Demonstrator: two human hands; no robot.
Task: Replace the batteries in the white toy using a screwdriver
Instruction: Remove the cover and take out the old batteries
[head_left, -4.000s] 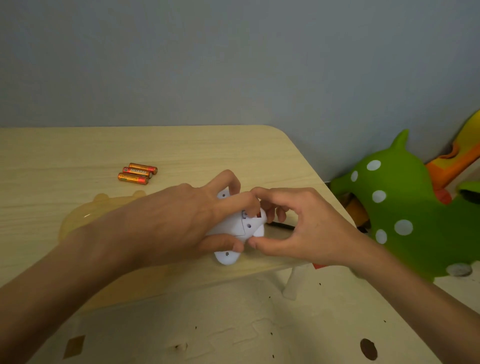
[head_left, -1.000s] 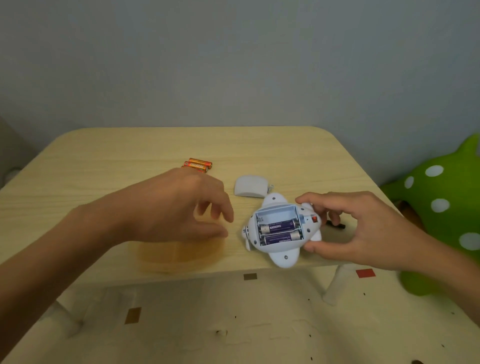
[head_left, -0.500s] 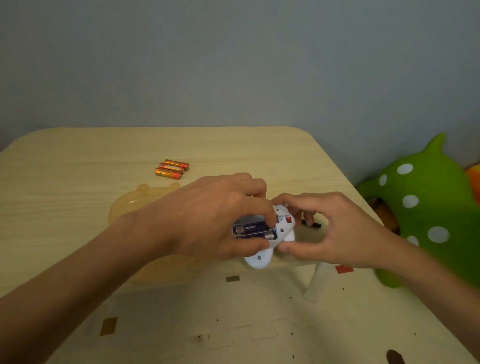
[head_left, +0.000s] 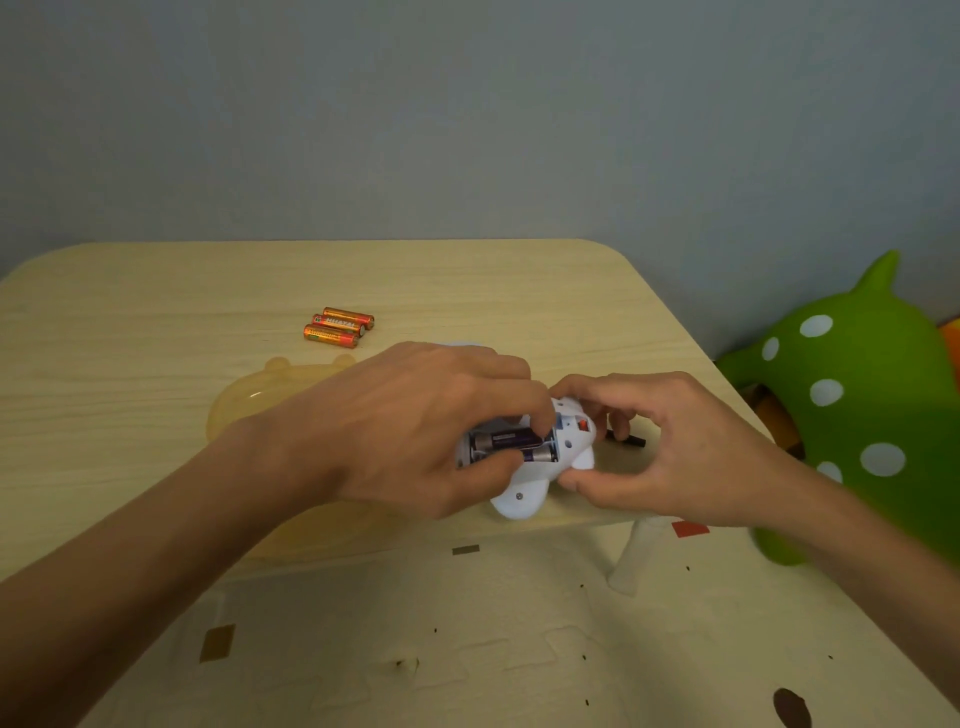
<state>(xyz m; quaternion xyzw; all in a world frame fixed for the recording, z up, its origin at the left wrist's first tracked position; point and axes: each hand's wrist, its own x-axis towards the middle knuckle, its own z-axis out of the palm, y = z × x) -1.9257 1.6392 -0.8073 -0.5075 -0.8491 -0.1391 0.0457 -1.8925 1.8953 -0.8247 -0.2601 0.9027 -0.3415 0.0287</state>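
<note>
The white toy lies underside up near the table's front edge, its battery compartment uncovered. Two dark purple batteries sit inside it. My left hand reaches over the compartment, with thumb and fingertips pinching the upper battery. My right hand grips the toy's right end, thumb under its edge and fingers curled over the top. Three orange batteries lie side by side farther back on the table. The black tip of the screwdriver shows behind my right fingers. The removed cover is hidden behind my left hand.
A translucent yellow bear-shaped tray lies on the wooden table under my left forearm. A green spotted plush toy stands to the right of the table. Below is a beige foam floor mat.
My left hand moved from hovering beside the toy onto the uncovered battery compartment and now pinches a battery. The cover went out of sight behind that hand. My right hand keeps holding the toy.
</note>
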